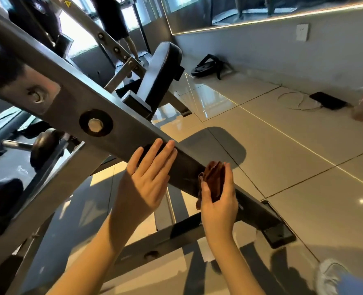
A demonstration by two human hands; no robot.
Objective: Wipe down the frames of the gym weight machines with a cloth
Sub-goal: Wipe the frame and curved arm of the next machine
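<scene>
Bare right hand (219,203) grips folded brown cloth (213,179), seemingly against metal beam (70,103); left hand (148,175) rests flat.

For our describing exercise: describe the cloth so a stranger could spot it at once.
Find the long grey beam slanting across the picture. Follow it down to the right hand, which holds the cloth against it. It is folded and reddish-brown, unlike the grey metal around.

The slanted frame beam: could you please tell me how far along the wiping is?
Done: no wiped stretch shows. In hand: the right hand holds the brown cloth against the beam low down; the left hand rests flat higher up. Left: likely the base bar.
</scene>
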